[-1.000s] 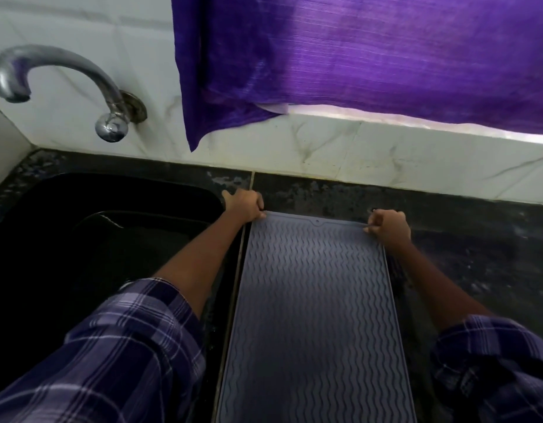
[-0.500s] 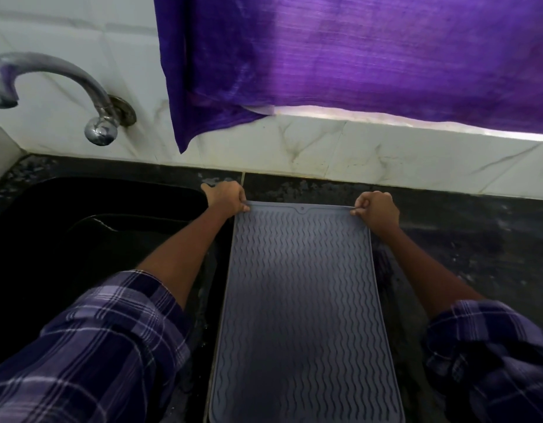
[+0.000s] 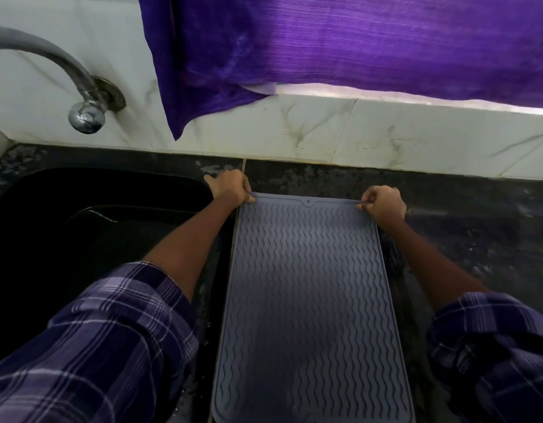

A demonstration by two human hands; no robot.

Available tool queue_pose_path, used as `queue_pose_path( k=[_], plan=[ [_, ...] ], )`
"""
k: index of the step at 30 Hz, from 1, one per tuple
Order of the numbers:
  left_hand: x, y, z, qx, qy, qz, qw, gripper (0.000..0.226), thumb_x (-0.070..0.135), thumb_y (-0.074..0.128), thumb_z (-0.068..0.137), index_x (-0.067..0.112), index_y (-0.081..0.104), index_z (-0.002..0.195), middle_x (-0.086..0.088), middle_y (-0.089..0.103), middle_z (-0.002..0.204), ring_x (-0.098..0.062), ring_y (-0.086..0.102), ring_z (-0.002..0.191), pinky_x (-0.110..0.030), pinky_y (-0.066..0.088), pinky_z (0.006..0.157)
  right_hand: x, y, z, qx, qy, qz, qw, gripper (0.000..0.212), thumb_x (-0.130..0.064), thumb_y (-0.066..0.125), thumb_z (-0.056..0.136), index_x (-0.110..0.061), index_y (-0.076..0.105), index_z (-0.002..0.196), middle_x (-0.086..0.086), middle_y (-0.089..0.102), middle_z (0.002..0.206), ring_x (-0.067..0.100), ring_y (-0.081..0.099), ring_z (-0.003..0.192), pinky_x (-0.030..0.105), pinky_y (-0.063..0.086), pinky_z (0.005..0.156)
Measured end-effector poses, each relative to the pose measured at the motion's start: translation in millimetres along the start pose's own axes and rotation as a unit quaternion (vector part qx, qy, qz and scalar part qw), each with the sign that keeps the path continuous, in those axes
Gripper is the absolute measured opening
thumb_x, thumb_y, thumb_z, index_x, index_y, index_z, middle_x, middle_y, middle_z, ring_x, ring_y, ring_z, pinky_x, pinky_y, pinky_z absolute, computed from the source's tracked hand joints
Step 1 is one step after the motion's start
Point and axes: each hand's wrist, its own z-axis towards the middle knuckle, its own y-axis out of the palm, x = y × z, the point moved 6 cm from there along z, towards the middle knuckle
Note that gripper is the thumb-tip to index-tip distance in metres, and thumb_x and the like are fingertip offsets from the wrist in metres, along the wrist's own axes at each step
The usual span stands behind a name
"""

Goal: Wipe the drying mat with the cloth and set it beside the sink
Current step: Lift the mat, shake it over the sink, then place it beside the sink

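You see the drying mat (image 3: pixel 309 300) flat on the counter (image 3: pixel 477 227), just right of the sink (image 3: pixel 96 209); the tap (image 3: pixel 81 96) is behind the sink.

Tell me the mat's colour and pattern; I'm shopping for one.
Grey drying mat with raised wavy ridges, head view.

The drying mat (image 3: pixel 306 300) runs off the bottom edge. The tap (image 3: pixel 50 61) spout is cut at the left. The sink (image 3: pixel 81 239) interior is too dark to read.

Grey wavy-ribbed drying mat (image 3: pixel 306 300) flat on counter, just beside sink (image 3: pixel 111 190).
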Motion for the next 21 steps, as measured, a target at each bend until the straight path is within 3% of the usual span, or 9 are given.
queue_pose_path(
  k=[8, 21],
  plan=[
    [-6.1, 0.0, 2.5, 0.02, -0.015, -0.015, 1.0, 0.018, 0.037, 0.08, 0.073, 0.025, 0.074, 0.085, 0.003, 0.073, 0.099, -0.021, 0.06, 0.107, -0.044, 0.028, 0.101, -5.4, 0.8, 2.2, -0.002, 0.018, -0.005, 1.0, 0.014, -0.018, 0.072, 0.081, -0.009, 0.07, 0.092, 0.013, 0.067, 0.105, 0.031, 0.056, 0.109, 0.041, 0.05, 0.082],
    [-10.1, -0.2, 9.0, 0.036, 0.007, -0.038, 0.999, 0.02, 0.032, 0.08, 0.072, 0.022, 0.073, 0.087, 0.001, 0.074, 0.097, -0.021, 0.062, 0.106, -0.045, 0.028, 0.103, -8.0, 7.5, 0.7, 0.004, 0.048, -0.001, 0.999, 0.017, -0.018, 0.071, 0.082, -0.008, 0.068, 0.096, 0.015, 0.066, 0.107, 0.029, 0.053, 0.113, 0.038, 0.048, 0.084]
  ],
)
